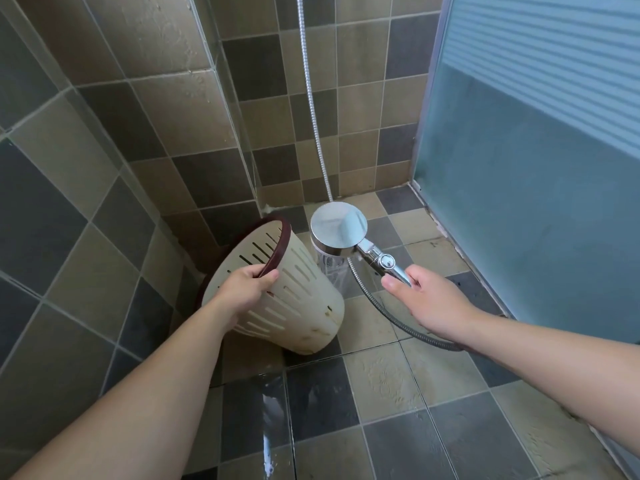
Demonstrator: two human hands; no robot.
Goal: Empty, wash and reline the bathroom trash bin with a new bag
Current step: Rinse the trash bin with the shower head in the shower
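A cream slotted trash bin (pixel 304 299) with a dark red rim is tilted in the shower corner, its mouth turned up and to the left and its base near the floor. My left hand (pixel 246 289) grips the rim at the near side, fingers curled over the edge. My right hand (pixel 426 299) holds the chrome handle of a shower head (pixel 339 225). The round head hangs just right of the bin and faces down; water streams from it beside the bin's outer wall. No bag shows in the bin.
A metal hose (pixel 381 306) loops from the handle across the floor and climbs the back wall. A frosted glass door (pixel 536 185) closes off the right side. Tiled walls stand left and behind. Water runs over the floor tiles (pixel 266 427) toward me.
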